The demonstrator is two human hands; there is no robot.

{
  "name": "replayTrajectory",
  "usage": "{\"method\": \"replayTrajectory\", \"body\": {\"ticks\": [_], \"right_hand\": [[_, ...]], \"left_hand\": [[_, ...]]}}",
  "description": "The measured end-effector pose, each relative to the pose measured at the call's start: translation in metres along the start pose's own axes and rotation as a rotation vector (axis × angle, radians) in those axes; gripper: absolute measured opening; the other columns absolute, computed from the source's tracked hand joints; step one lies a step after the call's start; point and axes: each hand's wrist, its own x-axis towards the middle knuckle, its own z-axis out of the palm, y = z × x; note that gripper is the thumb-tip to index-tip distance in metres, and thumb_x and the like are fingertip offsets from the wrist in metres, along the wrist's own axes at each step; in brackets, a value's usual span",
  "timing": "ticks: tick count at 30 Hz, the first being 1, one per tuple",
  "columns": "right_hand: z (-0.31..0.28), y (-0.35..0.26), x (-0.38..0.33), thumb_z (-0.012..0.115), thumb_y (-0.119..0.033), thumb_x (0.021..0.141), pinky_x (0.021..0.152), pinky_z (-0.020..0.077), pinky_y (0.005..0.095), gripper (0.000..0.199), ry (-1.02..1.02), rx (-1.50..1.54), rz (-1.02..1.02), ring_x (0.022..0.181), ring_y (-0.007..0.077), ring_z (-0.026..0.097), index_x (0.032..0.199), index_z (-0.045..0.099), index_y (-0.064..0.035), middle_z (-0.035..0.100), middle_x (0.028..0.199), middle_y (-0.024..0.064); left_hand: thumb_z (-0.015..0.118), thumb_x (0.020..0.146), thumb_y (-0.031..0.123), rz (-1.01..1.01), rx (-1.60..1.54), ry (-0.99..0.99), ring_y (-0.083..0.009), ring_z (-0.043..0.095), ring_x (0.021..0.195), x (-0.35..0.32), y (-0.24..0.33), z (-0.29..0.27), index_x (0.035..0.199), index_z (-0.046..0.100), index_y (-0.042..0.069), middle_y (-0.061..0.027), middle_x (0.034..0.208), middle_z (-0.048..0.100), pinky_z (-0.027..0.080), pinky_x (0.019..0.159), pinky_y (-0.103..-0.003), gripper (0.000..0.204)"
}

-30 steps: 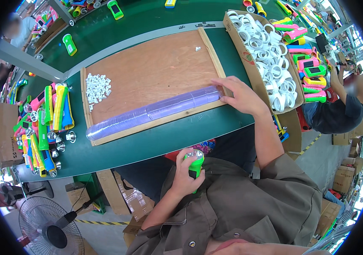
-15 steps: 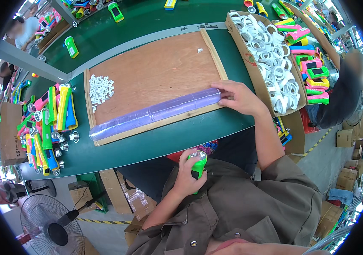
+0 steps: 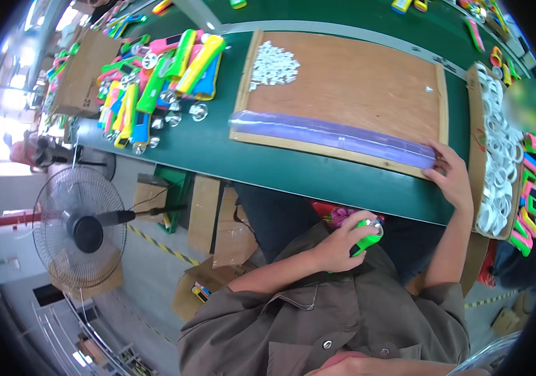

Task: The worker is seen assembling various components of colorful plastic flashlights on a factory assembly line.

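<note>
Below table edge | green toy (image 3: 366,235) inside left hand (image 3: 337,247) fingers

Single view, head-mounted, wide fisheye. It looks steeply down from above the person's chest and lap, facing forward over the green worktop (image 3: 293,164), which runs across the upper half of the frame. The wooden board (image 3: 356,81) lies at middle distance; the person's own jacket fills the lower edge, very close. The floor and a standing fan (image 3: 80,233) show at lower left. Straight edges bow toward the dark circular rim. No second view is supplied.
</note>
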Motion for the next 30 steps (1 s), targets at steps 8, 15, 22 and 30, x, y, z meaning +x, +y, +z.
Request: {"method": "replayTrajectory", "body": {"ticks": [8, 15, 22, 30], "right_hand": [[-0.003, 0.008, 0.001, 0.070, 0.010, 0.072, 0.091, 0.0517, 0.0306, 0.063, 0.020, 0.096, 0.043, 0.108, 0.0199, 0.061, 0.132, 0.057, -0.0009, 0.061, 0.123, 0.0120], [0.026, -0.010, 0.011, 0.076, -0.027, 0.080, 0.098, 0.0464, 0.0378, 0.059, 0.033, -0.224, -0.244, 0.117, 0.0295, 0.057, 0.131, 0.056, -0.0031, 0.059, 0.128, 0.0157], [0.062, -0.020, 0.005, 0.079, -0.030, 0.078, 0.109, 0.0389, 0.0415, 0.068, 0.313, -0.465, -0.230, 0.128, 0.0350, 0.050, 0.134, 0.052, -0.0022, 0.052, 0.138, 0.0177], [0.057, -0.014, 0.011, 0.080, -0.035, 0.076, 0.106, 0.0408, 0.0418, 0.069, 0.248, -0.557, -0.325, 0.123, 0.0333, 0.052, 0.133, 0.054, -0.0043, 0.052, 0.139, 0.0167]], "left_hand": [[0.072, 0.073, -0.002, 0.041, 0.050, 0.054, -0.0397, 0.045, 0.126, -0.006, -0.001, -0.005, 0.133, 0.042, 0.014, -0.0189, 0.136, 0.039, 0.042, 0.103, -0.045, 0.069], [0.074, 0.070, -0.001, 0.026, 0.131, 0.057, -0.0401, 0.048, 0.123, -0.005, -0.001, -0.013, 0.127, 0.044, 0.013, -0.0208, 0.133, 0.042, 0.043, 0.101, -0.047, 0.067], [0.074, 0.069, -0.002, 0.023, 0.102, -0.005, -0.0408, 0.047, 0.123, -0.002, -0.005, -0.009, 0.129, 0.041, 0.015, -0.0205, 0.134, 0.040, 0.043, 0.101, -0.048, 0.070], [0.074, 0.069, -0.002, 0.035, 0.097, 0.023, -0.0409, 0.047, 0.123, -0.005, -0.010, -0.013, 0.128, 0.041, 0.015, -0.0201, 0.133, 0.041, 0.043, 0.101, -0.049, 0.070]]}}
